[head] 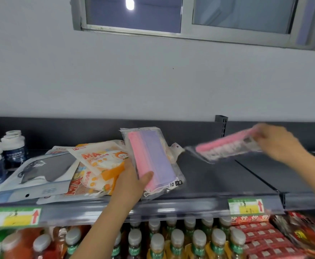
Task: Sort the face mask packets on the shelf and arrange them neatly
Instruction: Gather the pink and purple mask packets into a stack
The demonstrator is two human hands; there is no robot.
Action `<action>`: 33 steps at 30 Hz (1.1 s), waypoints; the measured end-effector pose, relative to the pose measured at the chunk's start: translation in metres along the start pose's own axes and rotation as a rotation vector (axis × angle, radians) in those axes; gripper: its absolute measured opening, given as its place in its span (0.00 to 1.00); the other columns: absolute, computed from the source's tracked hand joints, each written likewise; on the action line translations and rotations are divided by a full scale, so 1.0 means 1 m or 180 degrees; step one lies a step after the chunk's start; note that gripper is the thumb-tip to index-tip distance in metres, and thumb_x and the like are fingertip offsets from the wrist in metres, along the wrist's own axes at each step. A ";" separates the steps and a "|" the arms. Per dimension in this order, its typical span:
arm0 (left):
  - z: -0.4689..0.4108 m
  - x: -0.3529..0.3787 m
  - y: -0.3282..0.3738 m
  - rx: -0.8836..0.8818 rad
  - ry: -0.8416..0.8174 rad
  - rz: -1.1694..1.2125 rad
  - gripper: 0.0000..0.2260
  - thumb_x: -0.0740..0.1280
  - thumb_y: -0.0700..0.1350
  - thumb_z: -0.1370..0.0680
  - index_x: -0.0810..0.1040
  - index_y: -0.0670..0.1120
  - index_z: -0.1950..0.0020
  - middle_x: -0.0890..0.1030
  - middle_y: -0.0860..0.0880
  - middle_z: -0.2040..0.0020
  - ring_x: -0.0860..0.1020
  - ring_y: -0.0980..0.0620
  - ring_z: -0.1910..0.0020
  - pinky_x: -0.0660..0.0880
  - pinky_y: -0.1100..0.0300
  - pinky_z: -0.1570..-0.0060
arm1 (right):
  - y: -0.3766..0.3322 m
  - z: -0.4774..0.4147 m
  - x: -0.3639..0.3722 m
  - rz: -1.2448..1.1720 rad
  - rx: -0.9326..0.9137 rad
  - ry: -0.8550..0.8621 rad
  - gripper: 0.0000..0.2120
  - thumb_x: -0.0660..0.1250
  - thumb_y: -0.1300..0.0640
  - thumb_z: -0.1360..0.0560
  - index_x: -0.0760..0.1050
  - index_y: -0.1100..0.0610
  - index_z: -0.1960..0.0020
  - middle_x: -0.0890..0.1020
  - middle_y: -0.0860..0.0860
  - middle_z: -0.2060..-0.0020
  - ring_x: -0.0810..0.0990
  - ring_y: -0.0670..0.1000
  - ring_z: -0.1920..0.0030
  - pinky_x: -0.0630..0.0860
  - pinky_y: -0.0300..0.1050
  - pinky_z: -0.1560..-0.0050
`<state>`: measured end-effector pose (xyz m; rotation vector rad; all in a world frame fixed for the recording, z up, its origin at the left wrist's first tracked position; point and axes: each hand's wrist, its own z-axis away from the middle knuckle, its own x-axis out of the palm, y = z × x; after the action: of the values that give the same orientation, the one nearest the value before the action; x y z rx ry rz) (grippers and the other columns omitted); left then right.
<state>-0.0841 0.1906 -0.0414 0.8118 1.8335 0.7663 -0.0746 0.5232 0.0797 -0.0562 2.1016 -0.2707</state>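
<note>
On the top shelf (218,176), both hands hold mask packets mid-sort.

Left hand (132,182) grips the pink-purple packet (153,157) by its lower edge, thumb across the front, tilting it up off the heap, likely to separate it by kind. Right hand (280,143), blurred, holds the pink packet (227,146) by one end, roughly level above the bare right part of the shelf, probably the spot for a new row. Orange packets (100,165) and a grey packet (46,171) lie overlapping and askew at left, apparently unsorted. Clear wrap shows the contents: stacked pink and purple masks, white ear loops bunched at the bottom, a "10" label. Jars (13,146) stand far left; bottles (177,240) fill the shelf below.
</note>
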 end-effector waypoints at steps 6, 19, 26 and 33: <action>0.003 0.003 0.006 -0.0008 -0.0015 -0.0025 0.25 0.68 0.51 0.25 0.62 0.44 0.34 0.75 0.46 0.38 0.76 0.47 0.44 0.76 0.53 0.48 | -0.039 0.026 -0.005 -0.1517 0.0052 0.1352 0.09 0.57 0.59 0.21 0.75 0.59 0.47 0.80 0.63 0.55 0.74 0.56 0.58 0.65 0.44 0.58; 0.006 -0.001 0.013 -0.0118 0.0027 0.0439 0.29 0.58 0.59 0.22 0.59 0.40 0.29 0.74 0.43 0.36 0.75 0.47 0.43 0.71 0.53 0.40 | -0.120 0.098 0.117 -0.1620 -0.1776 -0.1280 0.20 0.54 0.45 0.20 0.62 0.46 0.28 0.56 0.36 0.27 0.46 0.40 0.25 0.48 0.49 0.25; 0.001 0.007 0.019 -0.0282 0.0052 0.0999 0.36 0.78 0.45 0.34 0.61 0.46 0.35 0.73 0.47 0.37 0.75 0.46 0.41 0.75 0.50 0.44 | -0.111 0.089 0.109 -0.2739 -0.1276 -0.1458 0.11 0.66 0.59 0.24 0.76 0.46 0.45 0.75 0.38 0.38 0.68 0.36 0.34 0.64 0.37 0.32; 0.011 0.002 0.040 0.0470 -0.0337 0.1648 0.37 0.76 0.36 0.33 0.60 0.52 0.31 0.77 0.56 0.42 0.79 0.58 0.47 0.78 0.63 0.51 | -0.083 0.049 0.105 -0.4104 0.0299 -0.1175 0.55 0.83 0.49 0.48 0.59 0.55 0.27 0.74 0.48 0.35 0.75 0.50 0.38 0.74 0.53 0.38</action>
<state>-0.0664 0.2171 -0.0154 1.4279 1.6119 0.8926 -0.0935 0.4186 -0.0146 -1.3075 1.4107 -1.0140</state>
